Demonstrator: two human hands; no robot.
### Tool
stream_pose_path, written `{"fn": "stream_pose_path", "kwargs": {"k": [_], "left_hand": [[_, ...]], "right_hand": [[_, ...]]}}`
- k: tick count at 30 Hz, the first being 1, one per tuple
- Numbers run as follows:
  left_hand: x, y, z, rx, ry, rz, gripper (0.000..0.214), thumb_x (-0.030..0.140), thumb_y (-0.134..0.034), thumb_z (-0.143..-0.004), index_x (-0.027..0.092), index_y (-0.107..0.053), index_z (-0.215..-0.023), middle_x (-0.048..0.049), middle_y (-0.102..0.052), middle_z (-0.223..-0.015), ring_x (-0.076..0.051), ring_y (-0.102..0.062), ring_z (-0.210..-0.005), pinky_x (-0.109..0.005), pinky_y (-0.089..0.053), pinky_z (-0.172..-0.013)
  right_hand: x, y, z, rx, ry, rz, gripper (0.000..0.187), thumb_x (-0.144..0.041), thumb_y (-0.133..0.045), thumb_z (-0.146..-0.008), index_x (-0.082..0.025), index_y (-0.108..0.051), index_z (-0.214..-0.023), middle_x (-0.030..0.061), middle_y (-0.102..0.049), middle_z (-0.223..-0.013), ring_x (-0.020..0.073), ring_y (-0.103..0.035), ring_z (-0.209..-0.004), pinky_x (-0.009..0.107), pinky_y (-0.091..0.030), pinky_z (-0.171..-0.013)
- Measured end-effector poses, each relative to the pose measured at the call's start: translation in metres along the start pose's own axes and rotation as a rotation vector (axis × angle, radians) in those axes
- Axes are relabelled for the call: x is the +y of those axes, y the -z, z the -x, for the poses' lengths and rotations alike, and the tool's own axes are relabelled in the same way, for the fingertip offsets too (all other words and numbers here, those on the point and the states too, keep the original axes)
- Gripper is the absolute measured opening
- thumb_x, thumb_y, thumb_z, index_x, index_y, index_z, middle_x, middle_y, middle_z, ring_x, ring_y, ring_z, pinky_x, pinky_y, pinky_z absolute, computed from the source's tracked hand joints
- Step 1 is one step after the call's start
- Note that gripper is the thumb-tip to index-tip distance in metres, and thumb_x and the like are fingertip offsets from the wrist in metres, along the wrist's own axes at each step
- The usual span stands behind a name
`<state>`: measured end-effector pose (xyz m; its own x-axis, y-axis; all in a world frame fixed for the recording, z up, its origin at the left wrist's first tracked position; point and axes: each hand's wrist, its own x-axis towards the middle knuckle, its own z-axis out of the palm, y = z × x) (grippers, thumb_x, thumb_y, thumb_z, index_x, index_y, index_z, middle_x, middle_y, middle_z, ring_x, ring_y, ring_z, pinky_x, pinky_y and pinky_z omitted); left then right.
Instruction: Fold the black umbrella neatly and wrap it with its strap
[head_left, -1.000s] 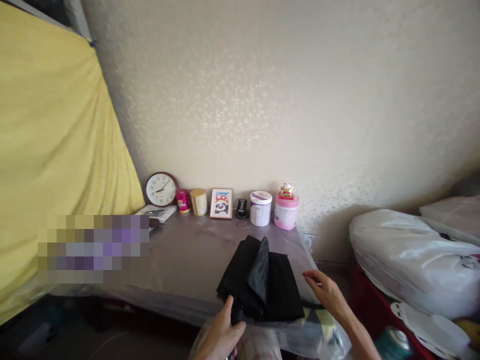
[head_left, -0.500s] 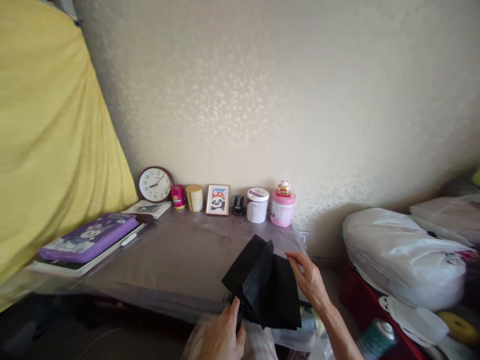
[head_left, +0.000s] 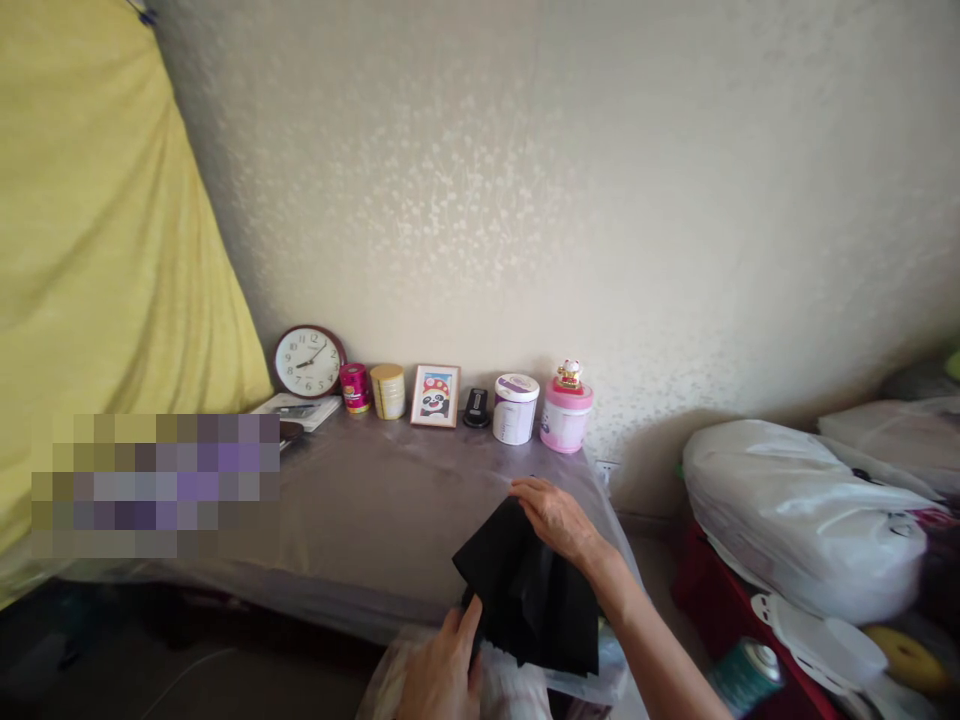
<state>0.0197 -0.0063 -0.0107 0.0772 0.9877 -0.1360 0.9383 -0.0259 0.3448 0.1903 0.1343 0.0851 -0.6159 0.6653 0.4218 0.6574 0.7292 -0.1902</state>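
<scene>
A black cloth thing with loose folded flaps, which looks like a collapsed folding umbrella (head_left: 536, 600), is held over the table's front right corner. My left hand (head_left: 444, 665) is closed round its lower left end, with the thumb along the side; the part inside the grip is hidden. My right hand (head_left: 559, 522) lies across the upper edge, its fingers closed on the flaps. The black panels hang downward between the two hands, towards the lower right.
Along the wall on the table (head_left: 375, 500) stand a clock (head_left: 308, 361), a pink tin (head_left: 355, 388), a yellow canister (head_left: 388, 391), a panda picture frame (head_left: 435, 396) and two tubs (head_left: 515, 410). White bags (head_left: 802, 510) and a spray can (head_left: 750, 675) are at right.
My right hand has moved up and left from the right-hand flap to the upper edge. The flaps, spread before, are now drawn closer together. My left hand keeps its hold.
</scene>
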Motion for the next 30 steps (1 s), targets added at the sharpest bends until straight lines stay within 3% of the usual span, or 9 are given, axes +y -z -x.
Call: {"fn": "stream_pose_path", "kwargs": {"k": [6,11,14,17,22,26,30], "left_hand": [[-0.006,0.004,-0.001,-0.026,0.014,0.036,0.058,0.017,-0.036,-0.082,0.025,-0.031,-0.139,-0.0080,-0.052,-0.129,-0.020,-0.061,-0.097,-0.028,-0.046,-0.081],[-0.013,-0.004,-0.005,-0.045,0.017,0.044,0.058,0.019,-0.037,-0.081,0.026,-0.032,-0.138,-0.0079,-0.053,-0.128,-0.020,-0.061,-0.096,-0.029,-0.046,-0.081],[-0.015,-0.006,-0.007,-0.065,0.022,0.054,0.057,0.020,-0.036,-0.082,0.025,-0.033,-0.138,-0.0089,-0.054,-0.127,-0.021,-0.061,-0.097,-0.029,-0.046,-0.081],[-0.016,-0.005,-0.007,-0.088,0.003,0.067,0.057,0.020,-0.035,-0.082,0.024,-0.032,-0.139,-0.0093,-0.054,-0.126,-0.021,-0.061,-0.097,-0.028,-0.046,-0.079],[-0.018,-0.005,-0.007,-0.088,-0.016,0.084,0.058,0.020,-0.034,-0.081,0.024,-0.032,-0.139,-0.0076,-0.057,-0.123,-0.020,-0.062,-0.094,-0.026,-0.046,-0.076],[-0.018,-0.006,-0.008,-0.122,-0.013,0.082,0.060,0.018,-0.035,-0.080,0.025,-0.031,-0.139,-0.0077,-0.056,-0.124,-0.020,-0.062,-0.094,-0.026,-0.046,-0.075],[-0.015,-0.004,-0.009,-0.180,0.110,0.119,0.068,0.018,-0.038,-0.079,0.019,-0.015,-0.144,-0.0099,-0.062,-0.117,-0.021,-0.063,-0.092,-0.027,-0.045,-0.076]], "right_hand": [[0.046,-0.006,-0.006,-0.009,-0.180,0.022,0.035,-0.012,-0.045,-0.080,-0.021,-0.063,-0.108,0.0067,-0.063,-0.115,0.0212,-0.056,-0.108,0.039,-0.037,-0.101],[0.079,-0.015,0.001,-0.053,-0.380,-0.318,0.040,-0.018,-0.051,-0.075,-0.021,-0.060,-0.114,0.0067,-0.066,-0.107,0.0211,-0.060,-0.100,0.037,-0.047,-0.088],[0.083,-0.016,0.001,-0.116,-0.465,-0.581,0.041,-0.023,-0.052,-0.075,-0.021,-0.059,-0.115,0.0065,-0.065,-0.110,0.0212,-0.061,-0.100,0.033,-0.052,-0.075],[0.082,-0.014,-0.003,-0.180,-0.521,-0.696,0.040,-0.029,-0.055,-0.074,-0.021,-0.061,-0.112,0.0051,-0.066,-0.107,0.0213,-0.061,-0.096,0.030,-0.052,-0.068],[0.088,-0.017,-0.012,-0.186,-0.480,-0.746,0.025,-0.037,-0.058,-0.073,-0.018,-0.069,-0.084,0.0049,-0.066,-0.107,0.0177,-0.060,-0.083,0.028,-0.048,-0.069],[0.097,-0.024,-0.021,-0.237,-0.503,-0.734,0.028,-0.038,-0.058,-0.073,-0.017,-0.068,-0.087,0.0012,-0.068,-0.082,0.0131,-0.055,-0.067,0.023,-0.042,-0.059],[0.102,-0.030,-0.031,-0.283,-0.516,-0.679,0.024,-0.036,-0.058,-0.072,-0.015,-0.069,-0.080,-0.0011,-0.063,-0.066,0.0110,-0.050,-0.060,0.021,-0.037,-0.054]]}}
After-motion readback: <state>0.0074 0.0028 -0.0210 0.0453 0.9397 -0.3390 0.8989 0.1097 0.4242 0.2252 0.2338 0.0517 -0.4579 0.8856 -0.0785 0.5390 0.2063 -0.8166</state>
